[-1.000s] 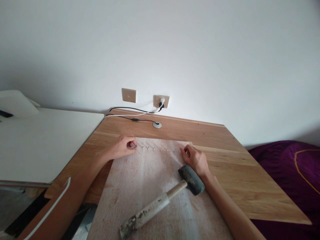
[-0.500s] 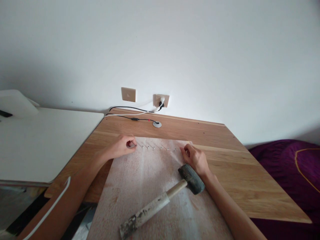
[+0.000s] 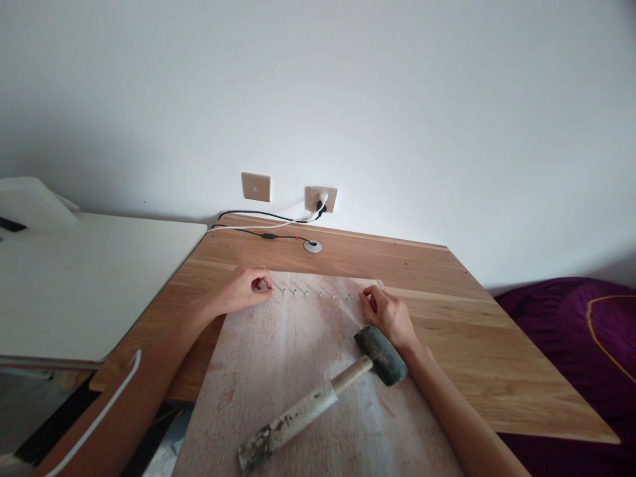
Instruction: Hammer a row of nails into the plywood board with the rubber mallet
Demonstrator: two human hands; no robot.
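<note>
My left hand [image 3: 240, 290] rests at the left end of a row of several small nails [image 3: 308, 292] standing in a pale, reddish-stained wooden board [image 3: 278, 397]. Its fingers are curled, with the fingertips just beside the first nail. My right hand [image 3: 386, 315] lies at the row's right end, fingers loosely curled, holding nothing visible. Just below it, a rubber mallet [image 3: 338, 383] with a dark head and a worn, stained handle lies on the board, its head almost touching my right wrist.
The board lies on an oak desktop [image 3: 437, 278] against a white wall. Black and white cables run from a wall socket [image 3: 320, 199] to a desk grommet [image 3: 312, 246]. A white surface [image 3: 89, 285] stands left; purple bedding [image 3: 561, 331] lies right.
My hands have shifted only slightly, with the fingers staying curled. The mallet has not moved on the board. The whole view has tilted a little.
</note>
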